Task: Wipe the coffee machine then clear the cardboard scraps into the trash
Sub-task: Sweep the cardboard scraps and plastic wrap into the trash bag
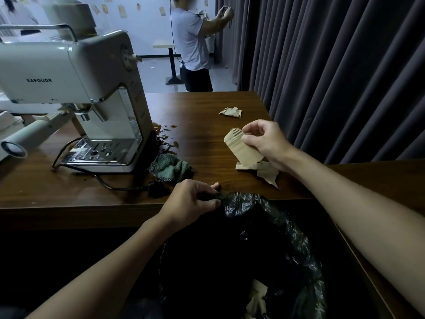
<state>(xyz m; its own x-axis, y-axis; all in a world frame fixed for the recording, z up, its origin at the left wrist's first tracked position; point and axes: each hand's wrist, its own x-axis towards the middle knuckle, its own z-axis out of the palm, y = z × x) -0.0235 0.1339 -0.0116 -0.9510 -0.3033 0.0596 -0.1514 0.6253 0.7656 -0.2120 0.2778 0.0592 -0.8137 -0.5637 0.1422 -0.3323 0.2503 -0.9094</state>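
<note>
Pinching black trash bag (276,217) rim in left grip (195,201); clasping brown cardboard scrap (241,149) in right grip (266,143), just above worktop (202,130).

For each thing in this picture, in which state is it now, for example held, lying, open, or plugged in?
Left hand: grips the rim of the trash bag.
Trash bag: open, holds a bagged scrap.
Right hand: pinches a cardboard piece.
Cardboard piece: held, tilted.
Near scraps: lying on the table under the right hand.
Far scrap: lying on the table, untouched.
Cloth: crumpled beside the coffee machine.
Plug: loose on the table, unplugged.
</note>
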